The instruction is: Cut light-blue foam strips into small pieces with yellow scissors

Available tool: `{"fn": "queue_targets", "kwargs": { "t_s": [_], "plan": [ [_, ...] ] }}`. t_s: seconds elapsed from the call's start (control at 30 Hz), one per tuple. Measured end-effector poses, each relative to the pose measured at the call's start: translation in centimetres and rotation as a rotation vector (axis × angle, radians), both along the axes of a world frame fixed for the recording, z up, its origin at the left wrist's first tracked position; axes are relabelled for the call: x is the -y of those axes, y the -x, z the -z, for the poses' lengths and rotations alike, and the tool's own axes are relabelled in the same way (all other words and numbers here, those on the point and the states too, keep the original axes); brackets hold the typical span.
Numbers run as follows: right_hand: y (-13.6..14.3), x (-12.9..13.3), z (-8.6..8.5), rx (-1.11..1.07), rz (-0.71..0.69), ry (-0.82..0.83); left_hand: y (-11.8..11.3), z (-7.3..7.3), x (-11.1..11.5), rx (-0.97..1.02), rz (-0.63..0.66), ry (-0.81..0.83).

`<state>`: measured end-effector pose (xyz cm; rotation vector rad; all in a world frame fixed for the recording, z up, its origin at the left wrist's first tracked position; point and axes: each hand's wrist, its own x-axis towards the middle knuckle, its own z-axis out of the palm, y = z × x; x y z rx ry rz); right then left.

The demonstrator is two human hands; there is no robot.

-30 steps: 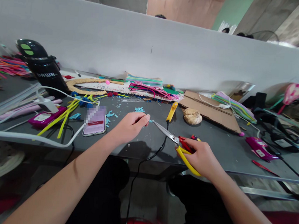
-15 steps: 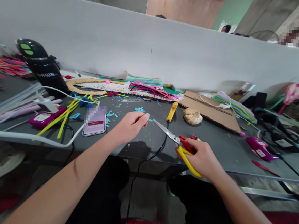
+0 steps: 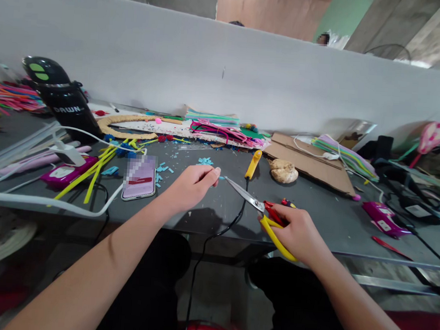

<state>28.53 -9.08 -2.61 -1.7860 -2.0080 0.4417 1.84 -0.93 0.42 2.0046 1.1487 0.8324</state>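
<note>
My left hand (image 3: 198,183) is closed in a pinch above the middle of the desk. A short end of a light blue strip (image 3: 222,178) sticks out from its thumb and fingertips. My right hand (image 3: 294,230) is wrapped round the handles of a pair of scissors (image 3: 246,194), one red and one yellow. The metal blades point left and their tips meet the end of the strip or lie very near it; whether they touch it I cannot tell. Cut light blue pieces (image 3: 205,161) lie on the desk beyond my left hand, and more lie beside the phone (image 3: 139,182).
A yellow-handled tool (image 3: 253,165) with a black cord lies beyond the scissors, near a crumpled tan lump (image 3: 283,171). Cardboard (image 3: 310,164) lies at the back right. At left stand a black bottle (image 3: 68,101), yellow strips (image 3: 81,175) and a white cable. A purple device (image 3: 384,219) lies right.
My hands, the blue strip and the scissors stay almost where they were. Behind the partition, a person at the far right has gone from view.
</note>
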Motion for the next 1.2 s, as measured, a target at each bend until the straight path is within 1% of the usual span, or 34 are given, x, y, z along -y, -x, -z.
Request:
{"fn": "queue_targets", "kwargs": {
  "t_s": [0.17, 0.33, 0.53, 0.7, 0.97, 1.2],
  "plan": [
    [0.08, 0.02, 0.1, -0.02, 0.02, -0.001, 0.03, 0.12, -0.05, 0.006, 0.001, -0.001],
    [-0.05, 0.03, 0.27, -0.002, -0.007, -0.003, 0.03, 0.11, 0.03, 0.016, -0.023, 0.005],
    [-0.05, 0.04, 0.19, 0.013, -0.007, -0.003, 0.05, 0.0, 0.04, 0.009, -0.027, 0.0],
    [0.11, -0.01, -0.02, 0.029, -0.003, 0.0, -0.09, -0.07, 0.15, 0.011, -0.03, 0.018],
    [0.17, 0.02, -0.06, -0.004, 0.015, -0.012, 0.04, 0.16, 0.11, 0.035, -0.036, 0.048],
    [0.2, 0.03, -0.01, 0.023, -0.009, -0.029, 0.04, 0.03, 0.11, 0.08, -0.032, 0.08]
  ]
}}
